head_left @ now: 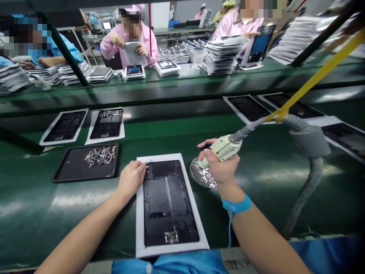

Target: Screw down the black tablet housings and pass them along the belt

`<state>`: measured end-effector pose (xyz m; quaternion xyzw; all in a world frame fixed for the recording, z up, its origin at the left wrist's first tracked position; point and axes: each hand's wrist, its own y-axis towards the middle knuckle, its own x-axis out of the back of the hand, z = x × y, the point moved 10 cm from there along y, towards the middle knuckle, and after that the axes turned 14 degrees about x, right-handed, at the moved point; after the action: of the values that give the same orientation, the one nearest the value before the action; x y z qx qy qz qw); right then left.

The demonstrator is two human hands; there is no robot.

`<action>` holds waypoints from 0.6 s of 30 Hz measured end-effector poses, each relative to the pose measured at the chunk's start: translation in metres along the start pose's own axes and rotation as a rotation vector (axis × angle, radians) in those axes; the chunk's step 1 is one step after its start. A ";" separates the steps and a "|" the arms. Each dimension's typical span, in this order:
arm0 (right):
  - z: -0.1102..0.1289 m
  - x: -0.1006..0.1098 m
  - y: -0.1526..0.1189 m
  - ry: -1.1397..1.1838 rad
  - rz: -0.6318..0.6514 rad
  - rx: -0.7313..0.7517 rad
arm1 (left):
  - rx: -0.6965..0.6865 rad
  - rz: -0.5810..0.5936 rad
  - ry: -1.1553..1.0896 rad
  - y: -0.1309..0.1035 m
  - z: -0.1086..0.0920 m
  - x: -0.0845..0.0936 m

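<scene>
In front of me lies a black tablet housing [171,190] on a white sheet [140,228]. My left hand [132,177] rests at the housing's upper left corner, fingertips pinched on a small thin dark part [148,163]. What exactly it is, I cannot make out. My right hand [222,165] is closed round a pale electric screwdriver [226,148] with a grey cable. Its lower end points down at a round perforated metal screw plate [201,175], right of the housing; the tip is hidden. A blue wrist strap [238,204] circles my right wrist.
A black tray [71,165] holds a pile of small parts [101,155]. More housings lie behind it [67,125] and at the right [248,107]. A yellow strap [319,76] suspends the screwdriver cable; a grey hose [306,194] runs at the right. Co-workers sit across the bench among stacks.
</scene>
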<state>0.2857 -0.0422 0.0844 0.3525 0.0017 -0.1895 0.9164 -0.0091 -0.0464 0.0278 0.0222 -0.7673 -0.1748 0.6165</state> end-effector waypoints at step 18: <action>-0.008 -0.012 -0.001 -0.009 0.000 0.058 | 0.007 0.106 0.181 -0.018 -0.023 -0.002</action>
<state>0.2754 -0.0339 0.0796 0.3781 -0.0079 -0.1910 0.9058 0.0100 -0.0684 0.0243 -0.0005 -0.7091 -0.1367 0.6917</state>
